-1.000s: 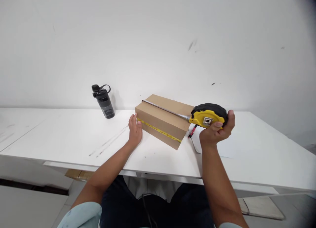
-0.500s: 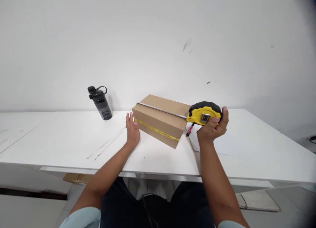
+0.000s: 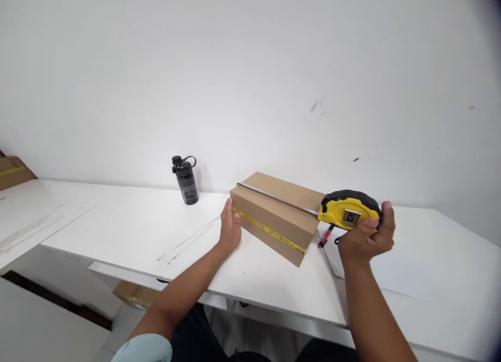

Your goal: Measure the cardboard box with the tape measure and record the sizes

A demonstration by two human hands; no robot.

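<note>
A brown cardboard box [image 3: 274, 218] with yellow printed tape along its front side lies at an angle on the white table. My left hand [image 3: 230, 227] rests upright against the box's left end, its fingers stretched out and not wrapped round anything. In my right hand [image 3: 366, 236] is a yellow and black tape measure [image 3: 348, 210], held just off the box's right end. Its metal blade [image 3: 277, 198] runs out along the box's top, and the end hook sits at the top left edge.
A dark water bottle [image 3: 186, 182] stands near the wall, left of the box. A red and black pen [image 3: 325, 236] lies on white paper [image 3: 391, 268] by the box's right end. Another taped carton [image 3: 14, 173] sits far left; a cardboard carton [image 3: 135, 295] is under the table.
The camera has turned left, so everything appears further right and lower, and the far-left carton has come into view. Both hands, the box and the extended blade keep about the same arrangement.
</note>
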